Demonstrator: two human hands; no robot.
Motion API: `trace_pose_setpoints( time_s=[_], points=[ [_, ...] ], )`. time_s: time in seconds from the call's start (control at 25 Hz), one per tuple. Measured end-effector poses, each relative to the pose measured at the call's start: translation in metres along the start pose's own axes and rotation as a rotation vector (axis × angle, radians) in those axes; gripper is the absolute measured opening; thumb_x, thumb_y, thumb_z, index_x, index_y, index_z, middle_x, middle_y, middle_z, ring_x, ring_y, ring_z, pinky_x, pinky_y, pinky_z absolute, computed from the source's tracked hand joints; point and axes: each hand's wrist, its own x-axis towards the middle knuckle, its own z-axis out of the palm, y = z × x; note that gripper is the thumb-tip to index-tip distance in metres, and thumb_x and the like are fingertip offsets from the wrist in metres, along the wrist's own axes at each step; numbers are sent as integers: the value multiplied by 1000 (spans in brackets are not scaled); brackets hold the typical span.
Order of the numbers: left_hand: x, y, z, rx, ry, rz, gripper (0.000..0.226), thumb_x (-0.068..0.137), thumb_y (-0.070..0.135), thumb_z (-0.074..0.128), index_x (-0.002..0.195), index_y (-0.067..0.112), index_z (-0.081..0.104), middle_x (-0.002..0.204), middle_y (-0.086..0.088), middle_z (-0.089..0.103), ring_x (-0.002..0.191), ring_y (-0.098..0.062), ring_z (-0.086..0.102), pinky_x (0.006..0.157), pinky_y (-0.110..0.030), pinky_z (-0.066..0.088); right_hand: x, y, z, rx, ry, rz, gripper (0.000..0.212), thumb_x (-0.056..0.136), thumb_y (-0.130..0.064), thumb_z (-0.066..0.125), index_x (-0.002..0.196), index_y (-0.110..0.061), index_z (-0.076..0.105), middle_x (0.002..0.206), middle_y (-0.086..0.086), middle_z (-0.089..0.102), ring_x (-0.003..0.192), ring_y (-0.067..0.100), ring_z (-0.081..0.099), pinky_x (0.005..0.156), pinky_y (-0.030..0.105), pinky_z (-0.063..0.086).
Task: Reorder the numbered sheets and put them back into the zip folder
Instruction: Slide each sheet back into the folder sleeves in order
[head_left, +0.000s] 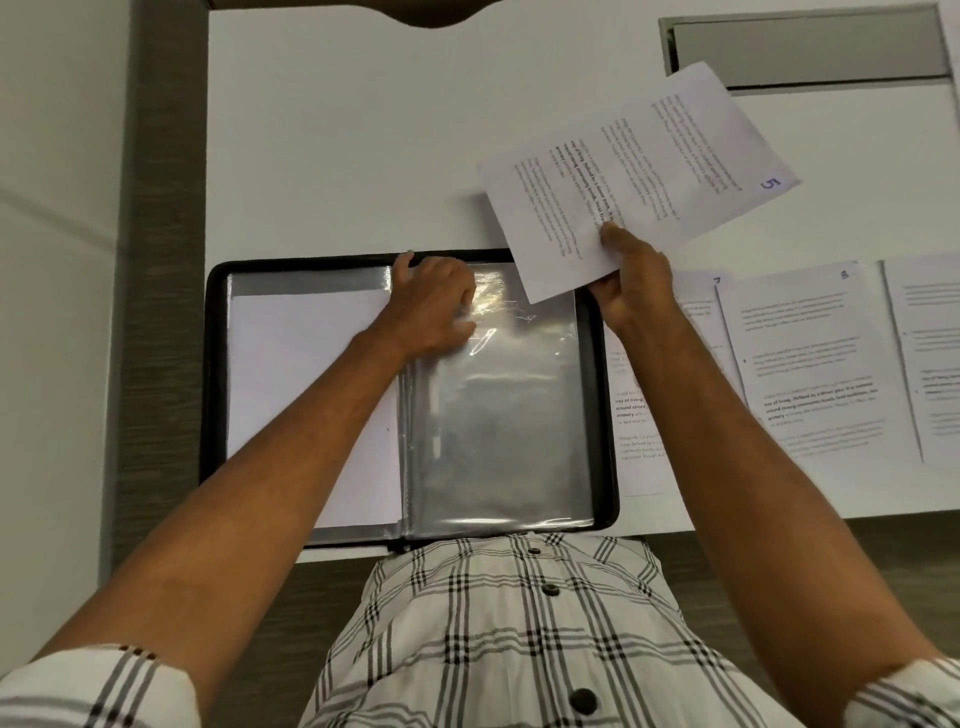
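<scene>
1. Zip folder (410, 400) lies open at frame centre, presenting an empty clear sleeve (498, 415).
2. Left hand (436, 301) works the sleeve's top edge, probably opening it; fingers partly hidden, so its grip cannot be judged.
3. Right hand (631, 283) pinches sheet 5 (639, 176), raised upper right, ready for insertion.
4. Sheets 7 (675, 364) and 8 (810, 364) wait at right.

Person, seen from above. Shirt (498, 629): white ground, check pattern of grey bands crossed by thin black lines. Front placket fastened with dark round buttons (582, 700), four visible in a row. Short sleeves in the same check: left sleeve cuff (93, 691), with a narrow brownish trim at its edge; right sleeve cuff (904, 696). Both forearms bare from cuff to wrist. Left hand (434, 306) and right hand (634, 286) bare.
</scene>
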Motion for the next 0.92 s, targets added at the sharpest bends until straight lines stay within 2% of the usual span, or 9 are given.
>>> trace_pose_setpoints(
  time_s=[0.12, 0.2, 0.24, 0.32, 0.4, 0.48, 0.6, 0.72, 0.92],
  points=[
    [9, -1, -6, -130, 15, -16, 61, 79, 60, 66, 127, 27, 48, 114, 8, 57, 115, -17, 50, 116, -49, 17, 11, -4, 14, 2, -11, -8, 47, 90, 1, 76, 135, 0, 61, 121, 20, 75, 107, 35, 76, 82, 49, 65],
    [18, -3, -10, -177, 50, -64, 57, 88, 51, 63, 138, 28, 46, 115, 7, 62, 116, -17, 54, 114, -47, 20, 17, -7, 23, 1, -1, -23, 50, 90, 1, 77, 137, 1, 59, 122, 20, 74, 108, 36, 75, 82, 51, 65],
    [21, -5, -12, -156, 62, -80, 47, 91, 42, 64, 134, 28, 52, 114, 7, 64, 115, -19, 55, 111, -46, 22, 20, -9, 26, 2, 6, -31, 52, 89, 1, 77, 137, 1, 58, 122, 21, 74, 107, 36, 75, 82, 52, 65],
    [25, -5, -13, -113, 92, -85, 21, 92, 33, 65, 112, 28, 66, 107, 8, 66, 108, -19, 57, 103, -43, 24, 27, -11, 30, -7, 5, -46, 52, 89, 1, 77, 138, 2, 58, 122, 22, 74, 107, 37, 75, 82, 55, 64],
    [25, -5, -12, -125, 142, -88, 3, 92, 29, 66, 93, 28, 69, 96, 9, 66, 99, -16, 57, 96, -39, 22, 33, -13, 34, -22, -12, -50, 49, 90, 0, 76, 137, 2, 60, 122, 22, 74, 107, 38, 75, 85, 59, 62],
    [22, -2, -8, -137, 206, -81, 6, 90, 26, 67, 85, 29, 68, 93, 10, 65, 95, -13, 56, 91, -35, 19, 36, -14, 39, -25, -29, -53, 46, 92, -1, 76, 135, 1, 62, 121, 21, 75, 106, 37, 75, 88, 60, 61],
    [19, 0, -2, -122, 249, -62, 9, 92, 26, 63, 83, 29, 65, 87, 11, 65, 89, -13, 55, 84, -34, 19, 38, -13, 49, -57, -55, -65, 34, 93, -1, 75, 126, -3, 67, 115, 17, 77, 102, 33, 77, 86, 54, 63],
    [19, 1, 2, -111, 252, -52, 12, 97, 27, 57, 88, 27, 64, 79, 10, 67, 81, -16, 57, 87, -37, 26, 39, -10, 60, -99, -109, -63, 24, 93, -2, 75, 116, -9, 70, 111, 15, 78, 100, 31, 77, 85, 52, 64],
    [24, 2, 2, -111, 267, -67, 14, 102, 29, 52, 91, 25, 61, 71, 8, 64, 69, -19, 55, 87, -38, 29, 41, -1, 68, -188, -155, -42, 24, 93, -2, 74, 116, -8, 69, 113, 14, 78, 99, 31, 77, 84, 51, 64]
  ],
)
